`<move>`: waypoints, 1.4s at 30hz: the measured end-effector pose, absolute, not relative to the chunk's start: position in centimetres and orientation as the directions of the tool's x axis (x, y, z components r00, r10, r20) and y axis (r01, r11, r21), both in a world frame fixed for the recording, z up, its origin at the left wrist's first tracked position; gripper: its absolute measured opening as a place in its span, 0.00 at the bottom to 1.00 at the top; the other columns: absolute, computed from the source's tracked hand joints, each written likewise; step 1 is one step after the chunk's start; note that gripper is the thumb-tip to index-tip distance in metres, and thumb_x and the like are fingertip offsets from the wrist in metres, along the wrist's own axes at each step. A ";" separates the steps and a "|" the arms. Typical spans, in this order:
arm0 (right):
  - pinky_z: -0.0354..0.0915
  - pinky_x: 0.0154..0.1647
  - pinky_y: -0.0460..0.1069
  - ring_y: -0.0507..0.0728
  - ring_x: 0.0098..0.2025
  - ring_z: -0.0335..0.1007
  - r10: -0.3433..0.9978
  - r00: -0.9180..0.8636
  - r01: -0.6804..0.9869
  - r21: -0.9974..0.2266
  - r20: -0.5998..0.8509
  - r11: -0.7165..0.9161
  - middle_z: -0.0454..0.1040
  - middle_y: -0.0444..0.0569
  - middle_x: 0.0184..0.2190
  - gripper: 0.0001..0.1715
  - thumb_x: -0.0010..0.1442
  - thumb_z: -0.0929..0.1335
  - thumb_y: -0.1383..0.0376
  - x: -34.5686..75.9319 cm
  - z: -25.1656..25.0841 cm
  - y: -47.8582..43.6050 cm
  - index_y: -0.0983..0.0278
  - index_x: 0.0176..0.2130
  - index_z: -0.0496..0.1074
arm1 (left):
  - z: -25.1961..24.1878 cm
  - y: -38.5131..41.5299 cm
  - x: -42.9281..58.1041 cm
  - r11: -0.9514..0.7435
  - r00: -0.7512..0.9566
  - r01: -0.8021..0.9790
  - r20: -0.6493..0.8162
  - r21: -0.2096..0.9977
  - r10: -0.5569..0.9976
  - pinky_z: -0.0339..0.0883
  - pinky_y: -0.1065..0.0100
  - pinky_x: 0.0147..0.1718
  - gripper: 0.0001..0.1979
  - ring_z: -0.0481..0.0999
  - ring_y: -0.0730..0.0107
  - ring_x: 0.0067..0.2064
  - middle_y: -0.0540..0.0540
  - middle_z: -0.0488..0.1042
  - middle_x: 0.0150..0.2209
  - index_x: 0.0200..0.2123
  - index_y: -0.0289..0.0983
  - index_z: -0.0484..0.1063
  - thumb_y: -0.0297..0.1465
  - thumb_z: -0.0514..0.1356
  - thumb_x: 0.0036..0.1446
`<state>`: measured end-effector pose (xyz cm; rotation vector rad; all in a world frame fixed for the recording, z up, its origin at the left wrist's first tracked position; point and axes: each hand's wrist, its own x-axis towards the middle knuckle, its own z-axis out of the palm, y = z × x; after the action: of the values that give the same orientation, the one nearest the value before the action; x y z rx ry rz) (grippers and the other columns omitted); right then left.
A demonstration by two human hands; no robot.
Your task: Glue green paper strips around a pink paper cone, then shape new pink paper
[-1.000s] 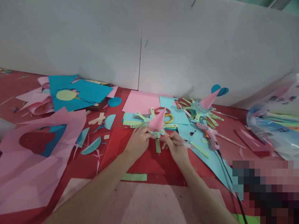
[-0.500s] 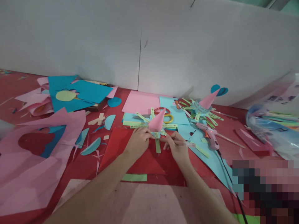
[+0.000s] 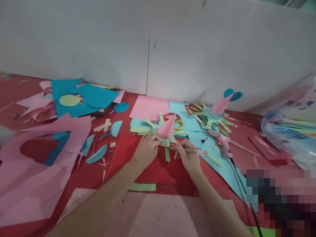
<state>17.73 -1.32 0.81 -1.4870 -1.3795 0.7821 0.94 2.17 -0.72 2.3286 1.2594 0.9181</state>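
Observation:
A pink paper cone (image 3: 167, 126) with green paper strips (image 3: 167, 153) fanning from its base stands on a red sheet (image 3: 153, 171). My left hand (image 3: 146, 150) is closed, its fingertips pinching the craft's base at the left. My right hand (image 3: 187, 153) is closed too, pinching the base on the right side and holding a thin stick (image 3: 201, 152) that juts out to the right. A second cone craft (image 3: 218, 110) with the same kind of strips lies farther back right.
A pink glue gun (image 3: 223, 144) with a black cord lies right of my hands. Red and yellow scissors (image 3: 175, 121) sit behind the cone. Blue and pink paper sheets (image 3: 81, 97), blue scraps, and a plastic bag (image 3: 288, 138) litter the red surface; a white wall stands behind.
Almost nothing. Both hands stay pinched at the cone's base, with only slight finger shifts and a small camera drift.

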 end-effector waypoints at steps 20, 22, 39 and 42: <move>0.60 0.19 0.45 0.53 0.17 0.68 0.987 0.133 0.288 -0.956 0.092 0.051 0.68 0.40 0.12 0.19 0.56 0.64 0.55 17.9 0.6 -1.4 0.60 0.22 0.55 | -1.0 2.1 1.0 -0.555 0.388 0.605 0.397 0.571 0.832 0.62 0.61 0.41 0.18 0.68 0.68 0.38 0.48 0.72 0.31 0.29 0.39 0.76 0.16 0.50 0.51; 0.59 0.19 0.45 0.53 0.18 0.69 0.987 0.134 0.301 -0.953 0.086 0.042 0.69 0.41 0.12 0.18 0.56 0.64 0.56 17.9 0.6 -1.5 0.60 0.21 0.55 | -1.0 2.1 1.0 -0.550 0.390 0.605 0.389 0.576 0.835 0.62 0.61 0.41 0.18 0.68 0.68 0.38 0.48 0.72 0.32 0.29 0.39 0.76 0.16 0.50 0.51; 0.57 0.17 0.44 0.51 0.14 0.65 0.979 0.169 0.286 -0.956 0.113 0.061 0.66 0.38 0.11 0.17 0.57 0.63 0.58 17.9 0.5 -1.4 0.60 0.22 0.54 | -0.9 2.2 0.9 -0.547 0.393 0.608 0.381 0.575 0.837 0.62 0.61 0.42 0.19 0.68 0.67 0.38 0.48 0.72 0.32 0.30 0.41 0.77 0.16 0.49 0.52; 0.57 0.17 0.44 0.52 0.15 0.66 0.981 0.156 0.316 -0.947 0.113 0.059 0.66 0.38 0.10 0.17 0.57 0.63 0.61 17.8 0.6 -1.4 0.60 0.21 0.52 | -1.0 2.2 0.9 -0.544 0.392 0.610 0.378 0.576 0.839 0.62 0.61 0.41 0.19 0.68 0.67 0.38 0.48 0.72 0.32 0.30 0.41 0.77 0.17 0.49 0.52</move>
<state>17.84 -1.39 0.62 -1.4434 -1.3395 0.8497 0.93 2.17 -0.97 2.3113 1.2583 0.9261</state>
